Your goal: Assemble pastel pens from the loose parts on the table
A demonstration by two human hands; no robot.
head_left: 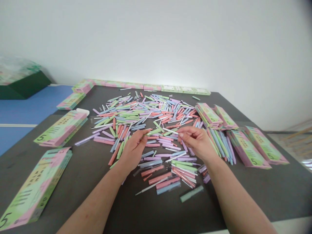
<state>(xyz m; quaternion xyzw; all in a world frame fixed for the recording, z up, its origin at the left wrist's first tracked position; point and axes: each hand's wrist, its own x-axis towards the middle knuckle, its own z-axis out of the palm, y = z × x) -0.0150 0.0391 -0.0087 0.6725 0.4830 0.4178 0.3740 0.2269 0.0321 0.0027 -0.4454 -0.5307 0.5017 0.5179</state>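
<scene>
Head view finds the left hand pinching a green pen barrel and the right hand a white stick, ends near each other above the pen pile on the worktop; a light, level grip appears advisable. The flap-ended carton's contents are hidden; the green bin holds clear plastic.

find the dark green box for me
In the head view, the dark green box stands at the far left on the blue surface, near the white wall and left of the pink-and-green cartons.
</scene>
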